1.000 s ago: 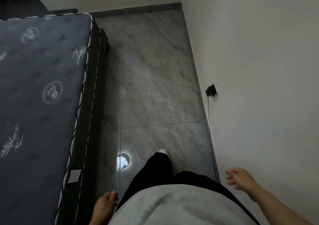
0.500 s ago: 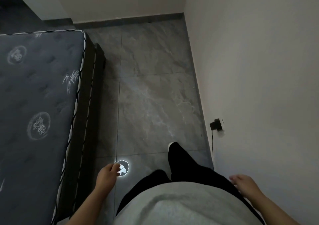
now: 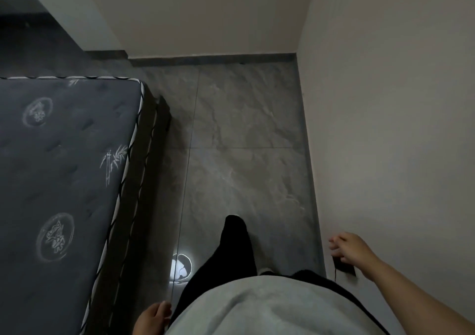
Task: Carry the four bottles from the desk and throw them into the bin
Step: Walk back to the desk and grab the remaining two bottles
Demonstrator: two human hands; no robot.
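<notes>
No bottle, desk or bin shows in this view. My left hand (image 3: 152,318) hangs at the bottom edge beside my grey top, fingers loosely curled, holding nothing. My right hand (image 3: 347,247) swings out at the lower right near the wall, fingers apart and empty. One black-trousered leg (image 3: 235,242) steps forward over the grey floor.
A dark patterned mattress (image 3: 56,175) on a black bed frame (image 3: 144,180) fills the left side. A white wall (image 3: 390,129) runs along the right, with a black plug and cable (image 3: 343,268) low on it. Grey marble tiles (image 3: 244,142) form a corridor ahead to the end wall. A bright round reflection (image 3: 182,266) lies on the floor.
I have walked forward along the bed; its far corner and the end wall are closer. My left hand swung back down, my right hand swung forward past the plug.
</notes>
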